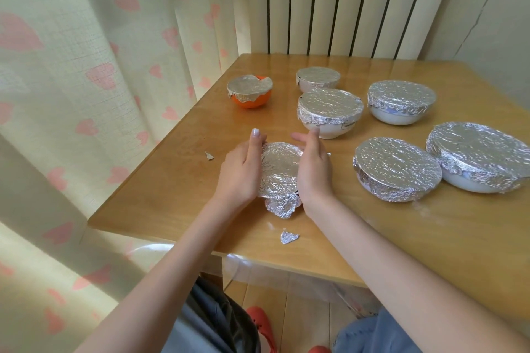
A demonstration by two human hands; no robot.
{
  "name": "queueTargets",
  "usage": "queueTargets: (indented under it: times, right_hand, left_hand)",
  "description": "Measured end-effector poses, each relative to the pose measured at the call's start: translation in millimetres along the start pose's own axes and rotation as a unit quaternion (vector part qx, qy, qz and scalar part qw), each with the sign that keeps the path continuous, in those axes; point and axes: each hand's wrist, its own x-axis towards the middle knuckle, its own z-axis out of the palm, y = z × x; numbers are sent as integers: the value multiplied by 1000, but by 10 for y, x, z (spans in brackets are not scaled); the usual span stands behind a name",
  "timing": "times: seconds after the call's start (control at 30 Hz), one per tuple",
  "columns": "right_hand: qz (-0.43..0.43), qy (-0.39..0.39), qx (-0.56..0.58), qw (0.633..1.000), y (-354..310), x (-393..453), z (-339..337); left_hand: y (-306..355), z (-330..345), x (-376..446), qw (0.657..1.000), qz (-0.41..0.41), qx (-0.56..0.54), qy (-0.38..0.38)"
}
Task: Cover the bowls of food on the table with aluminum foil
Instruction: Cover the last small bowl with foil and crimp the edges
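The fingers (255, 135) of both hands were nearly straight and lay against the sides of the foil-wrapped bowl (279, 172), cupping it rather than gripping it. The left hand (242, 169) pressed its left flank and the right hand (314, 169) its right flank. This bowl stood near the front left corner of the wooden table (315, 243).

Risks:
- A loose foil flap (282, 205) hung crumpled at the near side; uneven pressure would probably tear it or leave a gap.
- Two torn foil scraps (289, 237) lay on the table, which suggests the sheet rips easily.
- Inward squeezing could tip or slide the bowl toward the near edge.

Clearance: the white foil-covered bowl (329, 110) stood just beyond the right fingertips, so forward room was tight. The orange bowl (249, 92), with its foil leaving part of the rim bare, sat well apart at the far left. Open tabletop lay to the left, and the table edge was near.
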Motion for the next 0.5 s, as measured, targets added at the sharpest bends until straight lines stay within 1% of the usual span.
queueTargets:
  times: [0.13, 0.2, 0.23, 0.3, 0.37, 0.43, 0.5]
  right_hand:
    - [34, -71, 29, 996, -3, 75, -32]
    - [61, -112, 40, 991, -24, 118, -83]
    - [77, -120, 52, 988, -41, 130, -102]
    - [90, -89, 65, 990, -45, 148, -147]
    - [72, -28, 39, 996, -37, 99, -185]
    - [11, 27, 3, 1000, -52, 2, -209]
    - [-55, 36, -16, 998, -80, -56, -199]
  left_hand:
    - [74, 53, -111, 998, -18, 29, 53]
    - [88, 66, -155, 997, -20, 28, 71]
    - [91, 61, -175, 997, -16, 23, 76]
    - [89, 32, -197, 997, -18, 17, 79]
    - [105, -40, -192, 997, -39, 9, 71]
    - [106, -128, -157, 998, -23, 20, 53]
    - [82, -199, -87, 999, 2, 32, 27]
